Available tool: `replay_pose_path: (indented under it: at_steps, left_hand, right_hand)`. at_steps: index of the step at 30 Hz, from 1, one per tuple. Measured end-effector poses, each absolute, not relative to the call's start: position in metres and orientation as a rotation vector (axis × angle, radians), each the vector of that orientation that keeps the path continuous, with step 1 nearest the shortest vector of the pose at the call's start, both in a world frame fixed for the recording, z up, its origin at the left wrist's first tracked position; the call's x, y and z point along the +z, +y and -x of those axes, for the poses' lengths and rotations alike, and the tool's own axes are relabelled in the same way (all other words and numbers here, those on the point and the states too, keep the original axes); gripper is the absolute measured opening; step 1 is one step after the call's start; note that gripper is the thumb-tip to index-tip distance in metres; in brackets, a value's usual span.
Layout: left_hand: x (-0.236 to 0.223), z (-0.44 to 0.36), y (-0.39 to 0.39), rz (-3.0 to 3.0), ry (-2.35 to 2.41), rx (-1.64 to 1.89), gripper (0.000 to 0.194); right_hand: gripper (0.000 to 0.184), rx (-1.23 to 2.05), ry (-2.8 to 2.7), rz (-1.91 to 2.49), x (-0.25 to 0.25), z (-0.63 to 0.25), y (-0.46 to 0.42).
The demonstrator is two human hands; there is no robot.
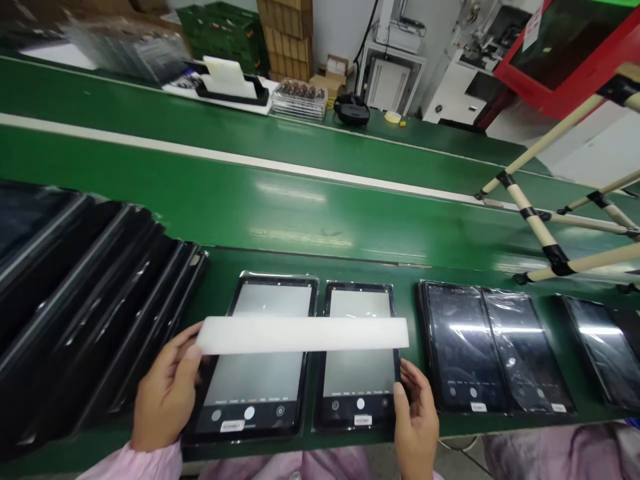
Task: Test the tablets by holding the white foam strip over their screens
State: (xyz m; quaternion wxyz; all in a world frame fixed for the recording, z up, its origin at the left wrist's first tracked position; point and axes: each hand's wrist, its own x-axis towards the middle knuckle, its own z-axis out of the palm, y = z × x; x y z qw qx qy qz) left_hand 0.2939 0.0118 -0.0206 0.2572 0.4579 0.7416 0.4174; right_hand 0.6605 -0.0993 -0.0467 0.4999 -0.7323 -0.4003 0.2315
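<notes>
White strip spanning two lit tablets, its left end in the left hand.
From largest to smallest: the green work surface [320,220] bears, at left, a row of overlapping dark devices [100,293]; at right, two dark film-covered tablets [463,347]; and, between these groups, a left lit tablet [257,377] beside a right lit tablet [359,373]. The white strip [305,335] crosses above both pale screens; whether it touches them cannot be told. The left hand [165,393] pinches the strip's left end between thumb and fingers, so that most of its length extends rightward from the grip. The right hand [416,420], thumb and fingers spread, is at the right lit tablet's right edge, just below the strip's free end; contact is unclear.
</notes>
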Motion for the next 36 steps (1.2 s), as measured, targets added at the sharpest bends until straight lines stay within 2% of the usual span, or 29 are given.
replay_pose_path:
  at_steps: [6, 13, 17, 20, 25, 27, 31, 33, 36]
  left_hand:
    - [-0.027, -0.291, 0.012, -1.257, 1.984, 1.14, 0.056]
    - [-0.026, -0.293, 0.011, -1.302, 1.936, 1.155, 0.058]
    - [-0.029, -0.292, 0.012, -1.32, 1.927, 1.184, 0.056]
    - [-0.032, -0.29, 0.013, -1.312, 1.909, 1.172, 0.059]
    - [-0.032, -0.286, -0.001, -1.301, 1.764, 1.149, 0.068]
    - [-0.029, -0.288, -0.019, -1.296, 1.712, 1.2, 0.064]
    - [-0.02, -0.307, -0.067, -1.534, 1.664, 1.439, 0.044]
    - [-0.017, -0.321, -0.086, -1.815, 1.553, 1.35, 0.041]
    - [-0.018, -0.339, -0.097, -2.194, 1.335, 1.113, 0.048]
  right_hand:
    - [0.046, 0.493, -1.21, 1.794, -0.035, -0.659, -0.095]
    - [0.079, 0.431, -1.542, 1.833, -0.024, -0.653, -0.092]
    - [0.086, 0.387, -1.541, 1.856, -0.024, -0.65, -0.092]
    - [0.083, 0.475, -1.426, 1.8, -0.027, -0.651, -0.094]
    - [0.066, 0.573, -1.239, 1.723, -0.034, -0.654, -0.096]
    - [0.063, 0.534, -1.237, 1.724, -0.037, -0.655, -0.096]
    - [0.06, 0.504, -1.239, 1.698, -0.043, -0.657, -0.094]
    - [0.06, 0.508, -1.232, 1.689, -0.044, -0.658, -0.094]
    - [0.062, 0.526, -1.216, 1.673, -0.045, -0.66, -0.094]
